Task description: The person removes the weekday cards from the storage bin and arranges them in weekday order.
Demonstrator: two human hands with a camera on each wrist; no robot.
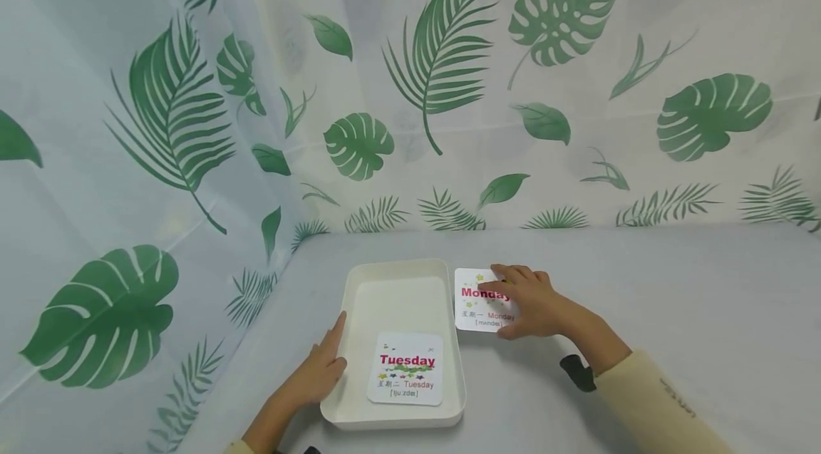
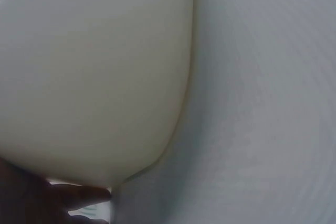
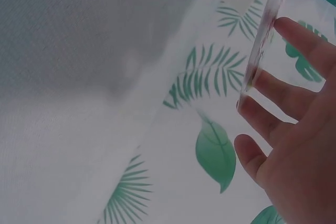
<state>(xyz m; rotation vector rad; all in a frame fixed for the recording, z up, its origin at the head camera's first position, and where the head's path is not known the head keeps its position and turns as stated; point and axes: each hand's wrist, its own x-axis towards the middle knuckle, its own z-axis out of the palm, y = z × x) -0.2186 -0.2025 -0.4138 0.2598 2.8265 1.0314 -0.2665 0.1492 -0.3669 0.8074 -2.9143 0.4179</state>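
Observation:
A white tray (image 1: 398, 283) lies on the table, with a square "Tuesday" card (image 1: 406, 390) flat in its near end. My left hand (image 1: 317, 372) holds the tray's left rim, index finger stretched along it and thumb over the edge. In the left wrist view the tray's pale wall (image 2: 100, 93) fills much of the picture, with dark fingers (image 2: 79, 195) at its lower edge. Right of the tray, my right hand (image 1: 529, 301) grips a "Monday" card (image 1: 471, 308), fingers over its top and thumb at its lower edge. That card (image 3: 265, 30) appears edge-on at the fingertips (image 3: 262, 80).
The grey-white tabletop (image 1: 705, 311) stretches to the right. Behind and to the left hang pale curtains (image 1: 462, 169) printed with green leaves. A black band (image 1: 579, 373) shows at the right wrist, beside a cream sleeve (image 1: 654, 404).

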